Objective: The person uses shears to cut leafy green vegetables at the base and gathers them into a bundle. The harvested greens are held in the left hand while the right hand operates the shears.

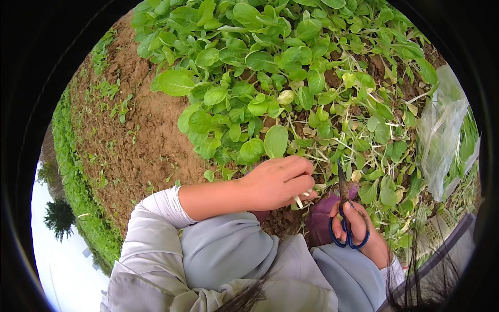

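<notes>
My left hand [278, 183] is closed around the pale cut stems [299, 200] of a leafy green, whose ends stick out below the fingers. A broad green leaf [276, 141] rises just above its knuckles. In my right hand [353, 226] is a pair of scissors [344, 187] with blue handles, fingers through the loops. The dark, soiled blades point up, away from me, and look closed. Beyond both hands grows a dense bed of leafy greens [241, 93]; trimmed stems and yellowed leaves lie on its right side.
A clear plastic bag [444, 132] with greens inside lies at the right. Below it is a pale perforated crate or basket [438, 228], partly seen. Brown soil [156, 132] with small seedlings stretches to the left. Purple boots [321, 218] show between my hands.
</notes>
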{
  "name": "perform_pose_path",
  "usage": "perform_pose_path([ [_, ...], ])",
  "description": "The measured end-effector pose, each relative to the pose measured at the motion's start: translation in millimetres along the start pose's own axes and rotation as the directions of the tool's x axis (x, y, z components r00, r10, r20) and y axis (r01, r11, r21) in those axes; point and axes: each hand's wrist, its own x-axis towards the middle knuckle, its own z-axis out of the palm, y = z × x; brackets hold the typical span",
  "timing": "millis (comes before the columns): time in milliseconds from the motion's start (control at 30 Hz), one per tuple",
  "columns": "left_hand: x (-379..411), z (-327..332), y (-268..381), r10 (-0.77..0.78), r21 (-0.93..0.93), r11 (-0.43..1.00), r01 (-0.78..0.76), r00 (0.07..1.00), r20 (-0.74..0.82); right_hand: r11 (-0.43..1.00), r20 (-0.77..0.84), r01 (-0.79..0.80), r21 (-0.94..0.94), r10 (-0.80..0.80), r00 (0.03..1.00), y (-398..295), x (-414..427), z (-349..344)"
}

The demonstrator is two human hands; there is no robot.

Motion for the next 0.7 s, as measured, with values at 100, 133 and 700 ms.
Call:
perform_pose_path([
  [100, -7, -37, -24, -0.395, 0.312, 0.869, 0.383, 0.918, -0.027, 0.998, -0.055, 0.01, 0.067, -0.006, 0.998, 5, 1, -3],
  [133, -15, -48, -37, -0.56, 0.389, 0.756, 0.526, 0.828, -0.032, 0.999, -0.033, -0.003, 0.055, 0.005, 0.999, 2, 1, -2],
  [700, -35, -17, -115, -0.885, 0.755, 0.389, 0.528, 0.442, 0.146, 0.995, -0.01, -0.045, -0.087, 0.044, 0.999, -7, 1, 3],
])
